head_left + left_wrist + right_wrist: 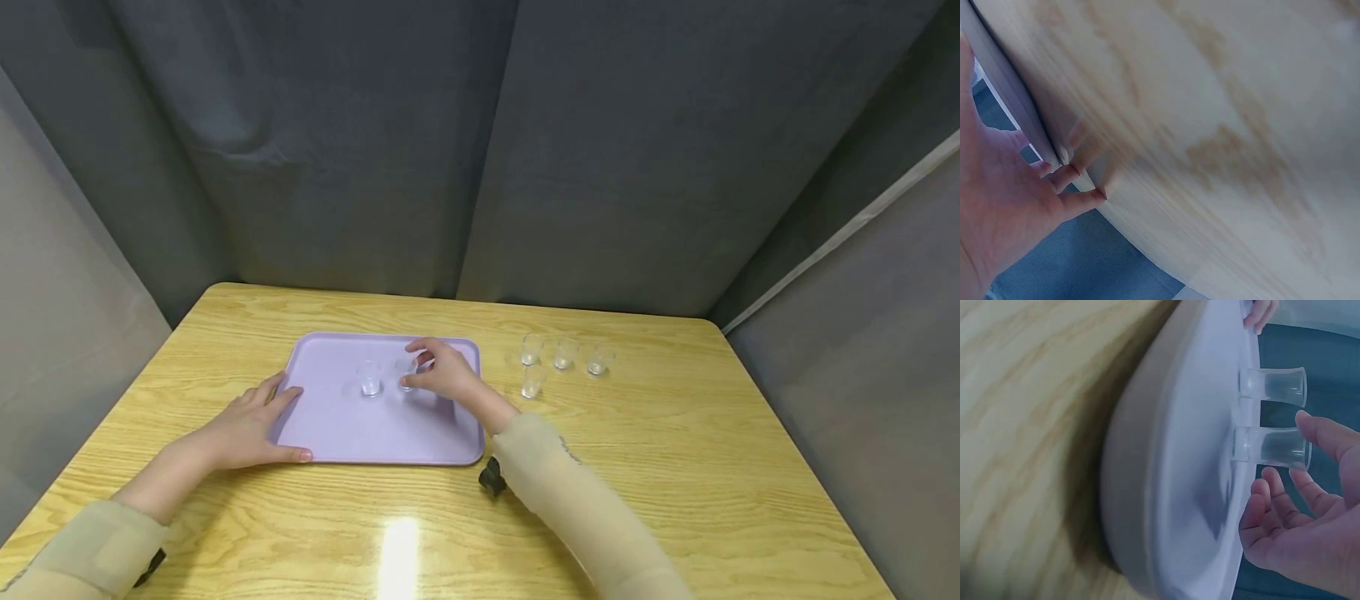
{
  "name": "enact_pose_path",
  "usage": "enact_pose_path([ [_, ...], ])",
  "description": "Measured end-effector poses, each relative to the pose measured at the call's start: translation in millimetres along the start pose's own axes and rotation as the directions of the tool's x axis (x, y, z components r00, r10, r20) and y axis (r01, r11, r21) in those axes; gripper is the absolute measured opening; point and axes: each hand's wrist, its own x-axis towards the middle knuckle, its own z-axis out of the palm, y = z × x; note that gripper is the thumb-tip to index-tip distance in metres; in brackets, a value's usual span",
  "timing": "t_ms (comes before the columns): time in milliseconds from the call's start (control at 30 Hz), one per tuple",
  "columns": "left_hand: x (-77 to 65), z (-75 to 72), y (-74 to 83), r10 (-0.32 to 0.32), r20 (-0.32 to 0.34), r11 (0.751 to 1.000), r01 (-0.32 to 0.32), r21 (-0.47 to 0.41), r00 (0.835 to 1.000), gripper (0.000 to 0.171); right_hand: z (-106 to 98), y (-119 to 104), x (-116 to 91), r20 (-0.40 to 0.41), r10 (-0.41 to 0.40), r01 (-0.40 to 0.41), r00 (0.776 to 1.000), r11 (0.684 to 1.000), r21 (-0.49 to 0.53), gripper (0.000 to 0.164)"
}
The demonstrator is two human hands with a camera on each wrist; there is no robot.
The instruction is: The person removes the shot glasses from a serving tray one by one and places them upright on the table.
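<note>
A lilac tray [345,433] lies on the table, with two clear shot glasses standing on it. My right hand [444,372] is at the right-hand shot glass [1272,447], the thumb on one side of its rim and a fingertip on the other. This glass stands upright with its base on the tray. Beside it, to the left, stands the other shot glass [370,380]. My left hand [247,425] rests spread at the tray's left end, its thumb along the near edge. In the left wrist view, the left fingers [1082,203] look fairly straight, touching the tray's side and the table.
Right of the tray, several more clear shot glasses stand on the wooden table [675,467], three in a back row and one shot glass [532,383] in front. Dark grey curtains [360,150] hang behind the table, with lighter ones at both sides.
</note>
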Motion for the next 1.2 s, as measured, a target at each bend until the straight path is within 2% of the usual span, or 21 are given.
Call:
enact_pose_path([
  [300,-0.9,-1.1,1.0,-0.002,0.000,1.000,0.002,-0.001,1.000,0.110,6,3,4,-0.030,-0.026,0.025,0.999,0.999,-0.024,0.039],
  [567,-1.1,-1.2,1.1,-0.007,0.004,1.000,0.007,-0.007,1.000,0.110,-2,0,-2,-0.015,-0.030,0.029,0.999,0.999,-0.041,0.036],
  [1000,1.2,0.9,0.4,-0.004,0.004,1.000,0.004,-0.003,1.000,0.110,-48,-14,-26,0.016,-0.089,0.090,0.996,0.991,-0.095,0.034],
  [1200,1.5,-1.1,1.6,-0.001,0.003,1.000,0.001,-0.003,1.000,0.110,-70,-21,-42,0.002,-0.156,0.156,0.988,0.983,-0.093,0.037],
])
